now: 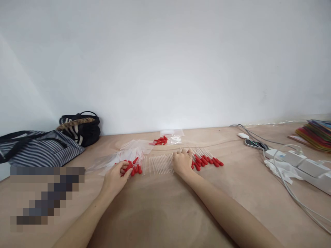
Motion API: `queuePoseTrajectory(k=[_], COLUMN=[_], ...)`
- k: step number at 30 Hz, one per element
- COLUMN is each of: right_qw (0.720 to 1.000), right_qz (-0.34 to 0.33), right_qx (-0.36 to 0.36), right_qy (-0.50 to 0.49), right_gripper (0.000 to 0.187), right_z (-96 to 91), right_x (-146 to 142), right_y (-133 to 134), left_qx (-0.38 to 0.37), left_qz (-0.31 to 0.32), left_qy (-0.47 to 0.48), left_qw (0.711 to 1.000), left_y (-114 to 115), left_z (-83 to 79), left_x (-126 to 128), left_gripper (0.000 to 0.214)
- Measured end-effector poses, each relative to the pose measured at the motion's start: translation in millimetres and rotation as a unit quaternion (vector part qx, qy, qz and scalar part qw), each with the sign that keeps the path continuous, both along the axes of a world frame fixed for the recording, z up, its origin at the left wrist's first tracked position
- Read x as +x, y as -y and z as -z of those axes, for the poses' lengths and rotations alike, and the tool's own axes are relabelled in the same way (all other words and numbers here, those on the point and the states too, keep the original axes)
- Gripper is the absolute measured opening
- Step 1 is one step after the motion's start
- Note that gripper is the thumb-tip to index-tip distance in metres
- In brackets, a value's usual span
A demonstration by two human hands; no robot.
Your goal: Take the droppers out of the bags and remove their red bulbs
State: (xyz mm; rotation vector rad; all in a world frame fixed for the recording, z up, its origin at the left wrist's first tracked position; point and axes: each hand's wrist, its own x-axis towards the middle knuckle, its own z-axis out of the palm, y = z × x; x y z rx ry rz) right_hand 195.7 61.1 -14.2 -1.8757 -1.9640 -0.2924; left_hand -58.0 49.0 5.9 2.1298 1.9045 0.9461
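Observation:
My left hand (115,176) reaches into a pile of red rubber bulbs (136,161), its fingers curved and the thumb apart from them. Red shows in the gap, and no bulb is clearly held. Beside the pile, thin clear tubes (158,164) lie side by side in a row. My right hand (182,163) is closed over the right end of this row; its fingertips are hidden, so what they grip cannot be made out. Right of it lie several droppers, clear tubes with red bulbs (204,160) on their near ends.
Clear plastic bags (134,146) lie behind the left pile. Farther back are more red bulbs (161,140) and tubes on a plastic bag (172,132). A striped bag (46,146) and black pouch (88,129) stand left. Right are a power strip (297,162), cables and colourful packets (314,134).

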Motion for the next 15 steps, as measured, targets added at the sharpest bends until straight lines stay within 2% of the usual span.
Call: queuePoseTrajectory(k=[9,12,15], right_qw=[1.0,0.999,0.996], right_qz=[0.002,0.009,0.005], right_qx=[-0.003,0.03,0.085], right_qy=[0.008,-0.013,-0.031], right_gripper=[0.023,0.026,0.026], right_z=[0.7,-1.4,1.0], right_x=[-3.4,10.2,37.7], right_y=[8.6,18.4,30.5], left_qx=[0.038,0.048,0.07], left_qz=[0.004,0.006,0.011], left_qy=[-0.066,-0.077,-0.078], left_qw=[0.997,0.996,0.994], left_y=[-1.0,-0.5,0.3], left_z=[5.2,3.8,3.6], left_x=[-3.4,-4.5,-3.6], left_gripper=[0.03,0.026,0.023])
